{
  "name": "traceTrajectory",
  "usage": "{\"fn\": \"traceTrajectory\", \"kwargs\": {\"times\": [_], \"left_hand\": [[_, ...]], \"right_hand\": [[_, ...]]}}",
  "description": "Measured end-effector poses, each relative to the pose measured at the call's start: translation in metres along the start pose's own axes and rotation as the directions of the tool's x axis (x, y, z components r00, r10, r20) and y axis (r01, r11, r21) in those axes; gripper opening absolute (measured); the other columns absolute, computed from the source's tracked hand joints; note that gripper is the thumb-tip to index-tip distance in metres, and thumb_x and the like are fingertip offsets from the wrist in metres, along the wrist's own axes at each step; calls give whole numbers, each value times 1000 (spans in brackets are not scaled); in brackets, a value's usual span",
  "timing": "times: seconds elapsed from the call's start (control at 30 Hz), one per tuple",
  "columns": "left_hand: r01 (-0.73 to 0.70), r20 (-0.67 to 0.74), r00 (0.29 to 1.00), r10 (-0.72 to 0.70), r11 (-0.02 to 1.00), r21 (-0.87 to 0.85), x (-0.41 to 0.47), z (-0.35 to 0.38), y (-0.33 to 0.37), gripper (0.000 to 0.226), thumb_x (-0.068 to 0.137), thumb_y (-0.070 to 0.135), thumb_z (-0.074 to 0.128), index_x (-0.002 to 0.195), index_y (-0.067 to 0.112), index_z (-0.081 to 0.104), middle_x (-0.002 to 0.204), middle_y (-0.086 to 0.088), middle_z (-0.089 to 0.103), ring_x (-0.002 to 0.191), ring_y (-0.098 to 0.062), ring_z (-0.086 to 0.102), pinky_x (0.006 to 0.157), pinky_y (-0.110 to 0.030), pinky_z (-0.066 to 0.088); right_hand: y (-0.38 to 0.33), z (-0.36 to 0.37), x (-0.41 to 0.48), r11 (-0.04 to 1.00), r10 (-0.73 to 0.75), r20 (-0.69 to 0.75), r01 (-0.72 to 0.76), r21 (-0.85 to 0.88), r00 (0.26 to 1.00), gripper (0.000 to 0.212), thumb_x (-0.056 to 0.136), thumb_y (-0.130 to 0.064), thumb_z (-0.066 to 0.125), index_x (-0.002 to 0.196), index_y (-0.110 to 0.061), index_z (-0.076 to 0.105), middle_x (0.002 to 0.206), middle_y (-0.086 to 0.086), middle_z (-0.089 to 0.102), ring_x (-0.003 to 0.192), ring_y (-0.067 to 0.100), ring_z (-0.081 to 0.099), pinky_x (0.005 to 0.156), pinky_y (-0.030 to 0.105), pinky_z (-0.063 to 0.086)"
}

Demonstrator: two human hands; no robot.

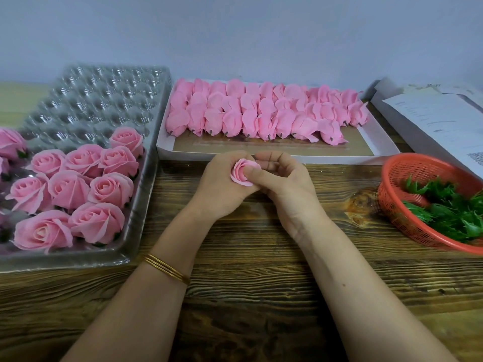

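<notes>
This looks like a small craft workshop for making artificial flowers by hand. A dark, rough-grained wooden tabletop (248,270) stands against a plain pale wall (235,35) and carries stock sorted by stage. There is a clear moulded plastic tray (104,90) partly filled with finished pink roses (70,189). A shallow white cardboard box (287,156) holds rows of loose pink petal buds (261,111). A red plastic mesh basket (389,202) holds green leaf pieces (444,207), with printed paper sheets (431,118) beside it. The left hand (222,184) and right hand (285,184) pinch one small pink rose bud (244,172).
</notes>
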State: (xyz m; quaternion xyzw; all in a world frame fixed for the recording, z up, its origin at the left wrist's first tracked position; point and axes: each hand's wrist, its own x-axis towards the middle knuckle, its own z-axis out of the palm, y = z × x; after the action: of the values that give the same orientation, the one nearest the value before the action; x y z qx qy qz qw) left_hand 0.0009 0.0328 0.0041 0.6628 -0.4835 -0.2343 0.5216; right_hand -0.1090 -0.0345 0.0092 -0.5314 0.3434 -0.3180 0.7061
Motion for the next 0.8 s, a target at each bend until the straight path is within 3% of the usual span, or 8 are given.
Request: {"fn": "traceTrajectory", "kwargs": {"times": [0.1,0.2,0.3,0.4,0.47,0.53,0.67,0.8], "left_hand": [[-3,-21,1000,3,1000,-20,1,1,-1,26,77,1,79,74,23,66,69,9,65,66,-4,58,64,-20,46],[17,-85,996,-22,998,-62,2,3,-1,20,78,10,82,74,24,69,71,9,69,69,-7,61,67,-23,49],[25,-146,989,-32,998,-54,2,4,-1,20,79,19,82,69,23,66,66,11,65,65,-1,56,65,-19,47],[-9,-212,977,-26,987,-161,3,4,0,26,81,14,80,67,5,61,63,7,56,60,-3,49,59,-14,42],[-24,-231,972,-41,962,-271,3,7,2,31,82,8,79,69,-7,55,63,0,51,57,-3,47,56,-14,42],[-14,-216,974,-70,931,-366,2,10,4,28,81,6,78,71,-7,55,61,-1,54,57,-5,53,57,-17,46],[25,-166,981,-103,910,-414,1,13,5,22,78,8,80,75,-2,61,69,-10,60,69,-20,59,68,-36,52],[13,-111,991,-70,894,-447,0,10,7,20,69,17,81,71,9,63,75,-10,64,74,-23,61,74,-40,54]], "right_hand": [[0,-1,-1,1000,-15,-9,15,-18,1000,40,64,-15,86,99,-11,67,111,25,67,98,31,66,95,46,54],[-1,-3,1,997,-8,13,7,73,1000,24,78,-26,71,96,-10,68,89,7,72,83,17,68,73,29,56],[-1,-5,2,990,0,-26,4,142,1000,15,92,-11,52,90,-9,67,75,-1,70,71,11,64,63,22,52],[0,-3,-2,1000,-12,-30,11,-20,999,23,84,8,52,91,-7,68,79,5,68,74,16,63,56,27,54],[4,-1,-4,986,-82,23,84,-142,996,30,78,18,56,91,-7,67,77,4,66,73,15,62,62,33,56],[7,3,-5,955,-170,92,187,-232,981,33,75,20,65,91,-10,66,73,1,65,70,11,60,67,28,53],[11,7,-6,931,-257,139,283,-229,956,37,72,17,74,101,-4,67,91,11,72,79,6,68,68,15,52],[10,5,-5,912,-311,145,338,-234,939,37,73,18,73,103,-2,67,92,11,73,76,2,68,67,12,51]]}}
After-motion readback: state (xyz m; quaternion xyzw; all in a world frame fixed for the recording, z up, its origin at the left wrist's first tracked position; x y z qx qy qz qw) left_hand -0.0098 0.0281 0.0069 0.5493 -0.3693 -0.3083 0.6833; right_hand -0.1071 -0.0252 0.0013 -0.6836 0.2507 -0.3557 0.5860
